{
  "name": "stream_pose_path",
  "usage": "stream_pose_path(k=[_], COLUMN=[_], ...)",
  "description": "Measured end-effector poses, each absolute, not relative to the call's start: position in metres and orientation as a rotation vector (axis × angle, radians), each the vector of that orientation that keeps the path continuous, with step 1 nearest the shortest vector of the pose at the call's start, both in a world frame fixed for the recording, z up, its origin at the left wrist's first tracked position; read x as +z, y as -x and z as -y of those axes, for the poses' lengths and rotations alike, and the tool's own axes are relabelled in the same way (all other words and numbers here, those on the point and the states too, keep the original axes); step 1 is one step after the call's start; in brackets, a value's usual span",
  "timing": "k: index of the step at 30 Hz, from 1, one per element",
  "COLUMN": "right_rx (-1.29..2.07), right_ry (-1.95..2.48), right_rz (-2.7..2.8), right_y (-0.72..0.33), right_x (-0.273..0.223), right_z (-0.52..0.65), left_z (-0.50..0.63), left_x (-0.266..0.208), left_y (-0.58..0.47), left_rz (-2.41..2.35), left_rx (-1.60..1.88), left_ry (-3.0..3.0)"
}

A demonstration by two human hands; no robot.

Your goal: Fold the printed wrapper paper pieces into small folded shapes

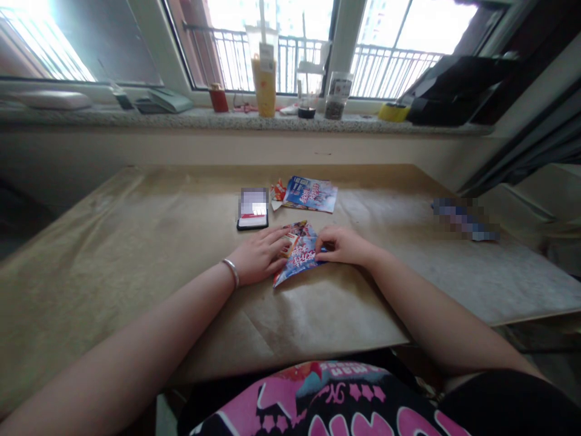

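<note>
A colourful printed sheet (303, 254), blue with red and white lettering, lies partly folded on the table in front of me. My left hand (261, 254), with a silver bracelet at the wrist, rests flat with fingers stretched over the sheet's left side. At the right edge, my right hand (341, 245) has its thumb and fingers pinched on the paper. Just behind it is a stack of similar printed sheets (313, 192). Beside that stack sits a small red and white folded paper piece (278, 192).
A phone (253, 209) lies on the brown-covered table (158, 254), left of the stack. A blurred bluish item (463, 219) is at the far right. The windowsill (181, 121) holds a tall yellow drink cup (264, 85), clear containers (338, 95), yellow tape (394, 112) and a black bag-like object (447, 91).
</note>
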State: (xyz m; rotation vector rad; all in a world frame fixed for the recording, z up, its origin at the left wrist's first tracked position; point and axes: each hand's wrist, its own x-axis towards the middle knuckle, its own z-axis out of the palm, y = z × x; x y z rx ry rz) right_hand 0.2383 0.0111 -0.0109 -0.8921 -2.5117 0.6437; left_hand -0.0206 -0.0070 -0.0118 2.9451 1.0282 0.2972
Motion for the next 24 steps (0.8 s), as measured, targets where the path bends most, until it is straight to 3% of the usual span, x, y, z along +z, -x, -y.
stream_pose_path(k=[8, 24], right_rx=[0.418, 0.503], right_ry=[0.775, 0.729], right_rz=[2.618, 2.602], right_y=[-0.2348, -0.2358], right_x=[-0.0111, -0.0123], right_z=[-0.0089, -0.0099], left_z=[0.0048, -0.0012], left_x=[-0.0115, -0.0204], left_y=[0.0198, 0.0185], left_rz=[-1.081, -1.321], left_rx=[0.223, 0.268], left_ry=[-2.842, -2.791])
